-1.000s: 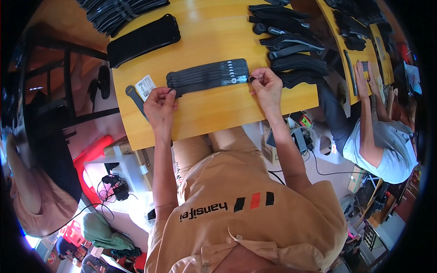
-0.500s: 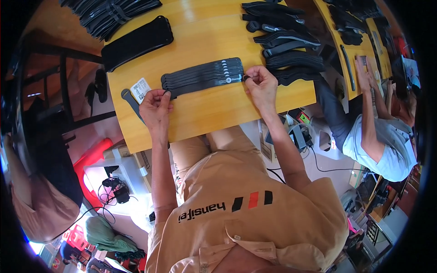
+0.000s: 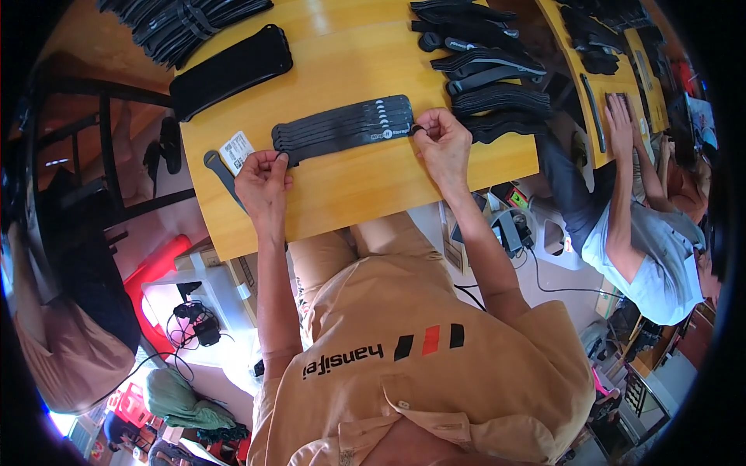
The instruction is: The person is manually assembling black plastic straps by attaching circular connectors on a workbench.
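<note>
Several black straps (image 3: 334, 128) lie fanned in overlapping rows on the yellow wooden table (image 3: 350, 190), white print near their right ends. My left hand (image 3: 264, 175) pinches the left end of the nearest strap between thumb and fingers. At the other end, my right hand (image 3: 444, 147) is closed in a pinch on that strap's tip, a dark bit showing between thumb and forefinger. Beside my left hand are a white label sheet (image 3: 236, 151) and a single grey-black strap (image 3: 223, 177) reaching the table's near left edge.
A black flat stack (image 3: 231, 74) lies at the far left, below a bundle of banded straps (image 3: 183, 27). Piles of black straps (image 3: 497, 74) line the table's right side. A co-worker in a light shirt (image 3: 649, 252) sits at a neighbouring table on the right.
My hands keep their pinch at both ends of the strap with hardly any movement. The whole view has shifted slightly. At right, the co-worker's hands and body have moved a little.
</note>
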`<state>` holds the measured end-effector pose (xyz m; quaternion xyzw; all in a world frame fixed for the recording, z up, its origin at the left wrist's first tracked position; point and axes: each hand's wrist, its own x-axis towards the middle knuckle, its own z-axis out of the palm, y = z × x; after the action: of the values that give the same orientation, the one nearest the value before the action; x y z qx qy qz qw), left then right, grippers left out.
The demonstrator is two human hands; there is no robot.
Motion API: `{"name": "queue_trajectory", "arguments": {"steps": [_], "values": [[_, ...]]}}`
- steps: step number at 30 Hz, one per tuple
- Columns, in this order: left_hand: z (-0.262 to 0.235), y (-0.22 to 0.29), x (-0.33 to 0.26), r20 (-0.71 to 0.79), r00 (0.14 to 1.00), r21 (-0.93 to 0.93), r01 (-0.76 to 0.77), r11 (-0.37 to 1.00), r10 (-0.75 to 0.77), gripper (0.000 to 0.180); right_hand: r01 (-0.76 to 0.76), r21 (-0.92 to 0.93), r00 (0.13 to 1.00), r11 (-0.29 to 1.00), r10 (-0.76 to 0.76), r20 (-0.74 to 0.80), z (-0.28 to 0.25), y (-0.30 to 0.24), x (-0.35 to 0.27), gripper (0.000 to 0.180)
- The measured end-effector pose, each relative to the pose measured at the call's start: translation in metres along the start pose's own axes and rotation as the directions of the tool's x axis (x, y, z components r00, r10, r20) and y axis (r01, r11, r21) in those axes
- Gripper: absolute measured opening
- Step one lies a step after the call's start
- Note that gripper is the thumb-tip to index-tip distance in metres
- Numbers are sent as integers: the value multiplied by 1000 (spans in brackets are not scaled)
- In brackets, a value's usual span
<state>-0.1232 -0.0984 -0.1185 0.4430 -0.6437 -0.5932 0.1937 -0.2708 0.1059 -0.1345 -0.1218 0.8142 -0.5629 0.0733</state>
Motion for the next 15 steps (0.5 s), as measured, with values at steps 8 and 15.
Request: {"name": "queue_trajectory", "arguments": {"steps": [8,15], "values": [[2,-2,1,-13,1000,-3,-15,1000,15,7,53,-31,998,998,-53,-17,1,-2,1,12],[2,-4,2,-31,998,99,-52,994,56,8,91,-88,995,992,-95,-36,3,-5,0,9]]}}
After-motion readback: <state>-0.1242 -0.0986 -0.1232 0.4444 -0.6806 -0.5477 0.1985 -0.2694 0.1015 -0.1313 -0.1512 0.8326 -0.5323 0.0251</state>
